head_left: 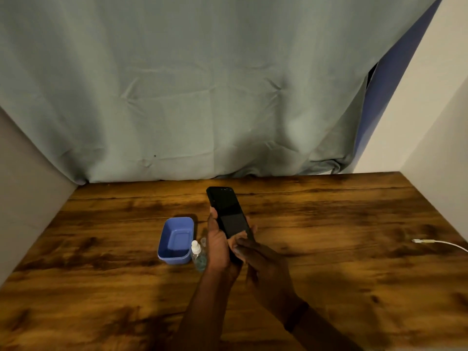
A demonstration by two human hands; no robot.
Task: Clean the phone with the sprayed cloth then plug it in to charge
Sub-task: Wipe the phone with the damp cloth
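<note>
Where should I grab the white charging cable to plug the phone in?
Pinch the charging cable just behind its plug, from above: it lies flat on the table, plug pointing left, cord trailing off right.

Dim warm light, soft shadows on the table (106, 312), faint sheen on the phone (229, 214), wide-angle bowing at edges.

Your slim black slab phone (228, 211): smooth, glossy face. Brown wood-grain bench (329, 274) under you: streaked, faint sheen. Blue rectangular plastic tub (174, 258): smooth, matt. Small clear plastic spray bottle (199, 258). Grey-green cloth backdrop (202, 97): creased, matt.
</note>
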